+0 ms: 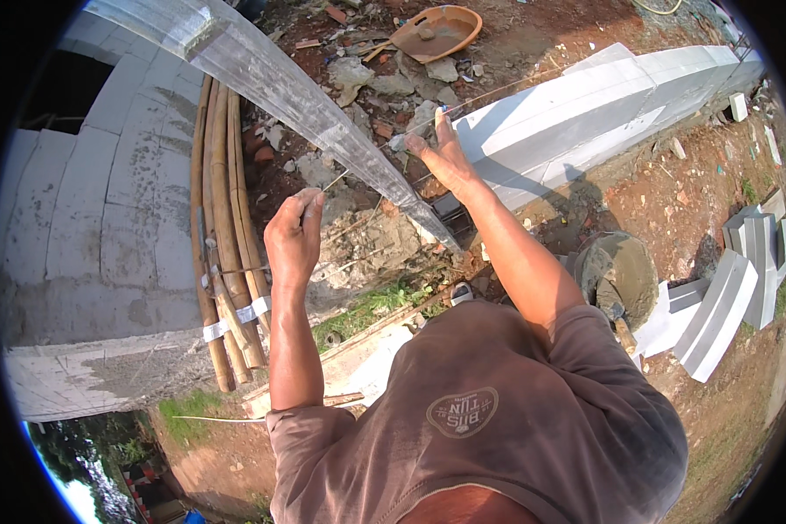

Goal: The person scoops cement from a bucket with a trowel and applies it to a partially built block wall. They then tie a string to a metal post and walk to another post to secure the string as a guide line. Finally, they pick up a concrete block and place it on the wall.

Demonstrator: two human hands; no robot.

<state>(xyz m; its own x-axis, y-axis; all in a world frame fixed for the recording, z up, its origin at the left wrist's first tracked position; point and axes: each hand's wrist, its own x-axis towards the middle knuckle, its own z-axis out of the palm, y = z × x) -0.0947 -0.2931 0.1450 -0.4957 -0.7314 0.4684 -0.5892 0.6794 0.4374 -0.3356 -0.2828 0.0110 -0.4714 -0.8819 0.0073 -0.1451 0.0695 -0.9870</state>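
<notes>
String (335, 181) from left hand (293, 234), seemingly behind beam (310, 120)

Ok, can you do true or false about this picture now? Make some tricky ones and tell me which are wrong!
1. The tub by the rubble is orange. True.
2. The bamboo poles are on the person's right side. False: the bamboo poles are on the left.
3. The right hand has its thumb and fingers spread apart. True.
4. The bucket has clear water in it. False: the bucket has a thick grey-brown mix in it.
5. Some pale blocks lie on the ground at the right. True.
6. The left hand wears a thick glove. False: the left hand is bare.
</notes>
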